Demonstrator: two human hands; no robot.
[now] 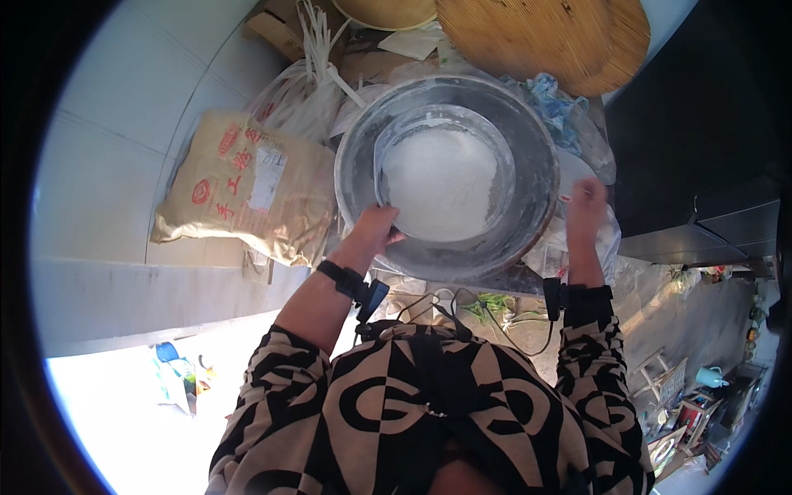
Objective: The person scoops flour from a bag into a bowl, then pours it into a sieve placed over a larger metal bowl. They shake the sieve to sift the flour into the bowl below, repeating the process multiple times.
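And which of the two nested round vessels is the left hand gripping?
The smaller, inner vessel, gripped at its near-left rim by the left hand; it holds the white powder, while the larger basin surrounds it.

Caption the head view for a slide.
Left hand on the rim of a round container of white powder inside a wider grey basin; blurred right hand beside the basin.

Black-and-tan geometric-patterned top (371, 404), black wristbands (587, 295) with boxy modules (373, 299), thin dark cables (451, 308)
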